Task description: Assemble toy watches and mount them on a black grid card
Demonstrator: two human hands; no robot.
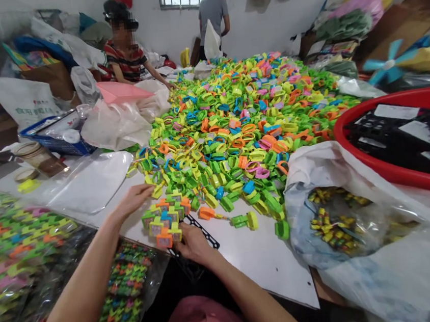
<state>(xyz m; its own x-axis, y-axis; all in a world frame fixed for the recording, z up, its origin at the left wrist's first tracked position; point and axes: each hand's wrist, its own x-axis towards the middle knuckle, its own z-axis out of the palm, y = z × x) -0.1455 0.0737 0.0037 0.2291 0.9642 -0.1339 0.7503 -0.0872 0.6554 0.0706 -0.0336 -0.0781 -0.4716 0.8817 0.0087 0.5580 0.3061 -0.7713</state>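
My left hand (135, 198) is at the near edge of a heap of plastic toy watches (230, 128), its fingertips closed on a yellow toy watch (158, 191). My right hand (193, 242) grips a black perforated plastic rack (206, 231). Rows of orange, green, yellow and blue toy watches (164, 218) sit on that rack, close beside my left hand. Part of the rack is hidden behind the watches and my right fingers. On the white tabletop (244, 260) to the right lie a loose orange watch (206, 213) and a green-and-yellow one (244, 221).
A red tub (400, 172) of black racks stands at right, behind a plastic bag (316, 171) holding small yellow-and-brown pieces. Bagged watches (20, 243) lie at left, near a blue basket (48, 132). Two other people (127, 52) are across the table.
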